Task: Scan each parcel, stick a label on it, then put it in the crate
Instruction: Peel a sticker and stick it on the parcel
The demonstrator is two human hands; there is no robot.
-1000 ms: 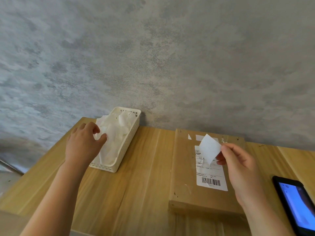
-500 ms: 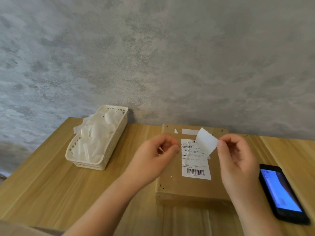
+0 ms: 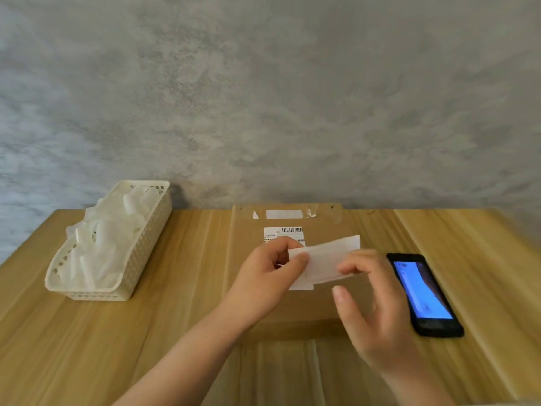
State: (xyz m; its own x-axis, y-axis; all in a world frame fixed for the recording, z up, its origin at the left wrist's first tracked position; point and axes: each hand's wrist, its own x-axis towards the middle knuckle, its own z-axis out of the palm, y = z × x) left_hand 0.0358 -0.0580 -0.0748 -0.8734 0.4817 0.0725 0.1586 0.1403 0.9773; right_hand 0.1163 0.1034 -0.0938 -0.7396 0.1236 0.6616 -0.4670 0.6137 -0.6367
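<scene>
Both bare forearms reach in from the near edge of the wooden table (image 3: 187, 288) and meet over the cardboard parcel (image 3: 248, 244). The left hand (image 3: 265, 284) has its thumb and curled fingers pinching the left end of a white label (image 3: 326, 260). The right hand (image 3: 377, 306) pinches the label's right part between its fingertips (image 3: 347, 266), thumb held out below and apart from the paper. The label hangs in the air between the two hands, just above the parcel's top, tilted up toward its far right corner.

The label looks to be two layers, one offset from the other, but whether it is sticker and backing I cannot tell. The hands and the paper cover most of a printed shipping sticker (image 3: 284, 234) already on the parcel; only its barcode strip shows, print too small to read.

The parcel is flat, brown, lying in the middle of the table against the grey wall (image 3: 263, 98), with tape scraps along its far edge. A lit black phone (image 3: 424, 293) lies just right of it. A white perforated basket (image 3: 140, 250) of crumpled white paper sits well to the left
</scene>
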